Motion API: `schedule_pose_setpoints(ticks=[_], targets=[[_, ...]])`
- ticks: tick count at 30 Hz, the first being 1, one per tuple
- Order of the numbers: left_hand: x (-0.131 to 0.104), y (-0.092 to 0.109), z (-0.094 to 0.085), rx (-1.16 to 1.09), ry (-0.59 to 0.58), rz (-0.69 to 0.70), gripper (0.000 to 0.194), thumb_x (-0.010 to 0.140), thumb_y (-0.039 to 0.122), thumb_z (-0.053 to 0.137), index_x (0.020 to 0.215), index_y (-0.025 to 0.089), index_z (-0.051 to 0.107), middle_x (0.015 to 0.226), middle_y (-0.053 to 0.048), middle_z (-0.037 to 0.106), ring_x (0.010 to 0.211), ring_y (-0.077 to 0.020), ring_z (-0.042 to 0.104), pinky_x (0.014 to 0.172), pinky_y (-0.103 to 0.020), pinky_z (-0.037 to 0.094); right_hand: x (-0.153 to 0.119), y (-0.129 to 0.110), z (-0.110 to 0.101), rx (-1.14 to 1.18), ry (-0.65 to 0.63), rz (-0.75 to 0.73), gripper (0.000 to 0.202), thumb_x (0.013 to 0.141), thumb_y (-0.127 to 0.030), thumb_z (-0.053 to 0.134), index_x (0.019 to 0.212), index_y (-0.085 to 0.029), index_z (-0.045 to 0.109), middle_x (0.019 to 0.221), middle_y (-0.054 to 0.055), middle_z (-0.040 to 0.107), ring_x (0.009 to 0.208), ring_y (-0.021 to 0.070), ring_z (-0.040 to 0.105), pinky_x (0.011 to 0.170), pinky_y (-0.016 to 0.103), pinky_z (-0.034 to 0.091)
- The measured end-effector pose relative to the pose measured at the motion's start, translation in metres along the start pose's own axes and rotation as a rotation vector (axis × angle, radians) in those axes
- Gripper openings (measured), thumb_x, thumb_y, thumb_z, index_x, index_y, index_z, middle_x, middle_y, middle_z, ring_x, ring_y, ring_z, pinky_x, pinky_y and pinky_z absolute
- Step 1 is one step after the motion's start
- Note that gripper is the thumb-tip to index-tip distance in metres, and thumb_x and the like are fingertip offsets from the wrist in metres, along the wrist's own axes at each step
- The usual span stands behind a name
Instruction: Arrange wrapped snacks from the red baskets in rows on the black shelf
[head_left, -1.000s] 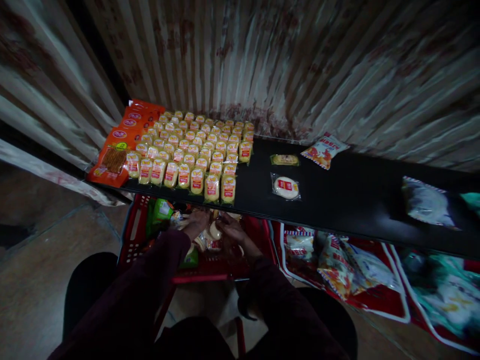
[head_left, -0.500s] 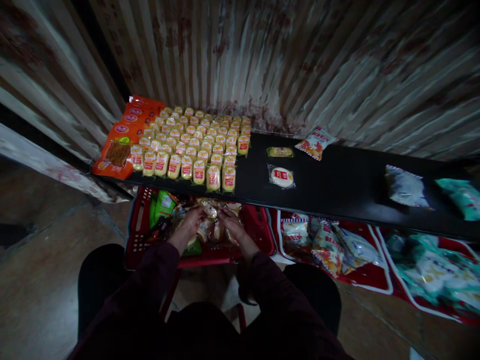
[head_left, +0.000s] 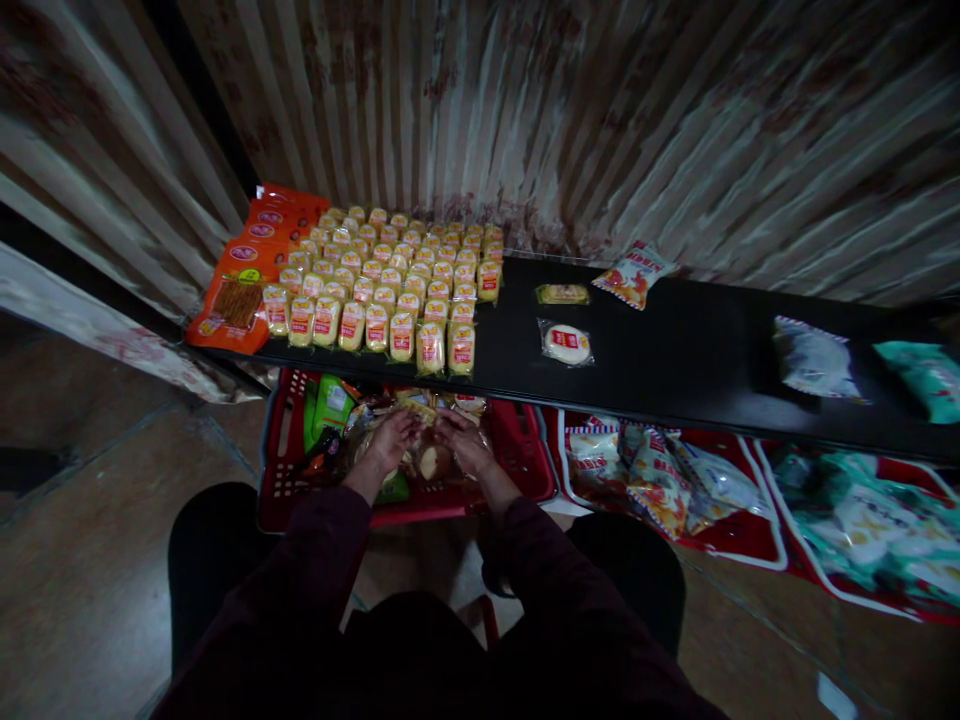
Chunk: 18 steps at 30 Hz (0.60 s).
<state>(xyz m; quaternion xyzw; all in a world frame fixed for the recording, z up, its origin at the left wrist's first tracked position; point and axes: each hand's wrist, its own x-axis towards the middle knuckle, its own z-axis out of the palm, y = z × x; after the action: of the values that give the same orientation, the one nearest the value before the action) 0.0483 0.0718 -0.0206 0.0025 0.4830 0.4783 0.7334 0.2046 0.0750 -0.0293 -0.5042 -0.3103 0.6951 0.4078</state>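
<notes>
My left hand (head_left: pixel 391 442) and my right hand (head_left: pixel 461 442) face each other over the red basket (head_left: pixel 523 455) below the shelf. Their fingers are curled in at the near edge of a small yellowish wrapped cake (head_left: pixel 417 405), gripping it from both sides. Under the hands lie round pastries (head_left: pixel 435 464) in clear wrappers. To the left in the same basket is a green packet (head_left: pixel 328 408). Above, on the black shelf (head_left: pixel 675 350), stand rows of wrapped cakes (head_left: pixel 375 280) with red and yellow labels.
An orange snack bag (head_left: pixel 236 280) leans at the shelf's left end. Farther right lie a flat white-wrapped pastry (head_left: pixel 567 344), a thin wrapped cake (head_left: pixel 562 294), a red-and-white bag (head_left: pixel 634 275) and a teal bag (head_left: pixel 921 378). Two more baskets hold red-and-white bags (head_left: pixel 660 480) and teal bags (head_left: pixel 862 525).
Both hands stay in the basket with slightly shifted fingers, and the yellowish wrapped cake shows more clearly between them. The view has shifted a little. The shelf items look unchanged.
</notes>
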Motion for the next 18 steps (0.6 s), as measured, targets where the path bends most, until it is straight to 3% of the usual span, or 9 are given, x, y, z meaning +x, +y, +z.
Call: schedule_pose_setpoints(ticks=[7,10,14,18], targets=[[-0.003,0.001,0.004,-0.056,0.016,-0.014,0.014,0.084,0.029,0.054,0.082,0.016,0.060,0.071,-0.003,0.061,0.067,-0.0129,0.060,0.064,-0.024,0.048,-0.005,-0.002,0.006,-0.213,-0.036,-0.133,0.036,0.062,-0.032,0.072,0.097,-0.024,0.068,0.087,0.000,0.068,0.080,0.0161,0.061,0.076,0.030,0.049],[-0.003,0.002,0.002,-0.133,0.015,-0.037,0.015,0.085,0.028,0.050,0.083,0.017,0.059,0.075,-0.004,0.063,0.073,-0.0143,0.061,0.069,-0.027,0.051,-0.004,-0.002,0.006,-0.095,-0.061,-0.093,0.034,0.057,-0.029,0.075,0.089,-0.023,0.070,0.090,0.001,0.068,0.084,0.0171,0.062,0.079,0.031,0.049],[-0.001,0.002,-0.003,-0.190,-0.010,-0.077,0.010,0.080,0.016,0.049,0.080,0.016,0.058,0.081,-0.007,0.064,0.081,-0.0161,0.063,0.079,-0.031,0.053,-0.001,-0.002,0.005,0.100,-0.076,0.000,0.031,0.051,-0.029,0.080,0.080,-0.021,0.071,0.087,0.002,0.069,0.083,0.0168,0.063,0.080,0.033,0.050],[0.001,0.000,-0.008,-0.190,0.008,-0.086,0.012,0.076,0.009,0.048,0.079,0.015,0.058,0.081,-0.008,0.066,0.081,-0.0174,0.064,0.078,-0.033,0.054,0.001,0.000,0.003,0.154,-0.038,0.008,0.033,0.048,-0.027,0.081,0.078,-0.022,0.070,0.087,0.002,0.069,0.080,0.0163,0.062,0.076,0.033,0.051]])
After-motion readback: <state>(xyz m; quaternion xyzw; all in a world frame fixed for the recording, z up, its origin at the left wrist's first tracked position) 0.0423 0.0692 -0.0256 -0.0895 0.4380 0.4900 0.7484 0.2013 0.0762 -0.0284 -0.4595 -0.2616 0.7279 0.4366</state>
